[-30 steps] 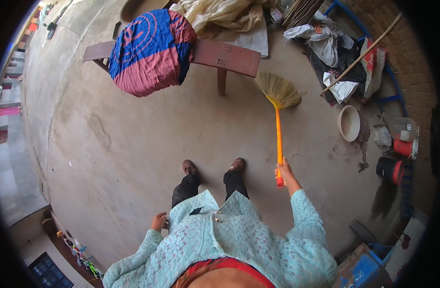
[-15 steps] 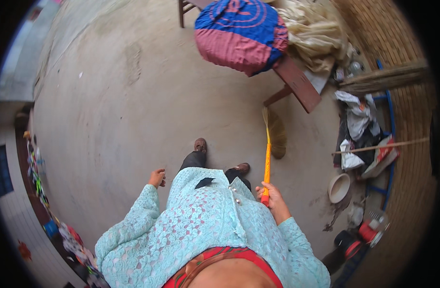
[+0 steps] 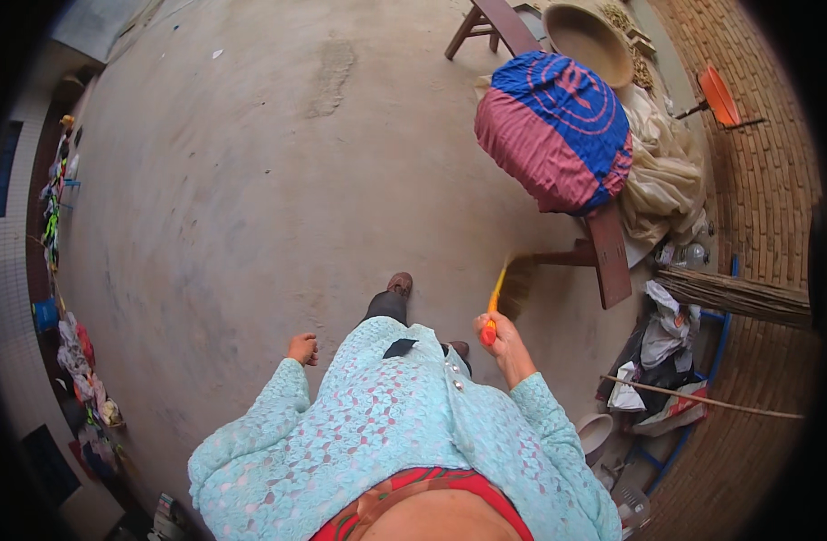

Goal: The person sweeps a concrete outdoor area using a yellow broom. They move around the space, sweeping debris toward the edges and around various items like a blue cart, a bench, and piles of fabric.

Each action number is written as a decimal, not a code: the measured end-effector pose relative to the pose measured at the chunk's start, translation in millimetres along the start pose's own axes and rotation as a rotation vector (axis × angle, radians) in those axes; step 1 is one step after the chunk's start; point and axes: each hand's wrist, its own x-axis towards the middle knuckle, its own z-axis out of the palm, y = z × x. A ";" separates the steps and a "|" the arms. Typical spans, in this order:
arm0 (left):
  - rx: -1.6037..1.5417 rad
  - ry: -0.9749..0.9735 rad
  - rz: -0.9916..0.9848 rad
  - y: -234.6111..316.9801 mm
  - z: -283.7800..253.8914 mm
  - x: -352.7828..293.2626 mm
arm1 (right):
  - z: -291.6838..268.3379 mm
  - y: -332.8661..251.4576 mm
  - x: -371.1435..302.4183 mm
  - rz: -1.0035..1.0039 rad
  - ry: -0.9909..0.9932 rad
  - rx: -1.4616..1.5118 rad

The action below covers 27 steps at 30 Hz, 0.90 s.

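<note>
Now the broom (image 3: pixel 496 304) has come round beside the near leg of the table (image 3: pixel 610 261).
Closest to the person, the right hand (image 3: pixel 508 350) has its fingers wrapped about the handle's end, on the leg's side of the table; the left hand (image 3: pixel 303 349), well apart from the table, carries nothing I can see, fingers loosely curled. A second ago the bristles were just off the table's end; the person has since turned, and the blurred brush is by the leg's foot, bringing that stretch within reach. Whether it touches, I can't tell. A blue-and-pink bundle (image 3: pixel 558 131) sits on the table, a cream sheet (image 3: pixel 663 171) heaped just beyond.
</note>
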 end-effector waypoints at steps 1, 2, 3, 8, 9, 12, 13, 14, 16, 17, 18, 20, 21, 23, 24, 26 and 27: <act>0.000 0.001 0.009 3.1 -1.9 2.9 | 20.2 2.3 -0.8 0.026 -0.078 0.007; 0.000 0.004 0.015 6.7 -3.9 5.6 | 39.3 4.4 -0.3 0.057 -0.155 0.016; 0.001 0.007 0.021 10.9 -5.2 8.6 | 59.7 4.3 1.9 0.057 -0.230 -0.029; -0.064 0.005 0.098 34.2 -4.9 11.1 | 147.7 4.5 -7.2 0.248 -0.328 0.107; -0.082 0.017 0.110 37.1 -5.0 7.5 | 159.5 2.1 -13.1 0.257 -0.358 0.073; -0.171 0.047 0.108 35.5 -5.5 -5.4 | 178.3 -8.5 -24.1 0.301 -0.427 0.068; -0.175 0.061 0.094 34.7 -6.3 -10.9 | 182.5 -12.1 -28.6 0.303 -0.458 0.067; -0.178 0.074 0.080 34.0 -6.6 -16.7 | 185.5 -16.9 -33.1 0.305 -0.488 0.067; -0.192 0.105 0.064 28.6 -6.3 -24.5 | 186.4 -26.2 -39.3 0.286 -0.536 0.052; -0.203 0.123 0.061 24.5 -7.9 -24.8 | 184.2 -30.3 -42.7 0.265 -0.555 0.036; -0.214 0.140 0.058 21.3 -8.7 -26.1 | 181.6 -34.4 -46.6 0.245 -0.574 0.021; -0.257 0.156 0.070 18.9 -5.9 -32.6 | 176.0 -37.3 -61.2 0.272 -0.569 -0.051; -0.278 0.166 0.075 17.0 -4.8 -37.3 | 175.9 -35.4 -72.4 0.275 -0.543 -0.062; -0.287 0.171 0.049 9.4 -1.0 -51.1 | 172.4 -31.0 -88.1 0.251 -0.484 -0.109; -0.292 0.173 0.035 4.6 1.1 -56.0 | 171.2 -28.4 -91.1 0.263 -0.451 -0.126; -0.331 0.182 -0.008 -16.5 -0.5 -63.6 | 173.7 -24.9 -95.5 0.273 -0.386 -0.157; -0.350 0.187 -0.026 -28.4 -2.5 -67.2 | 177.7 -24.9 -92.7 0.296 -0.358 -0.146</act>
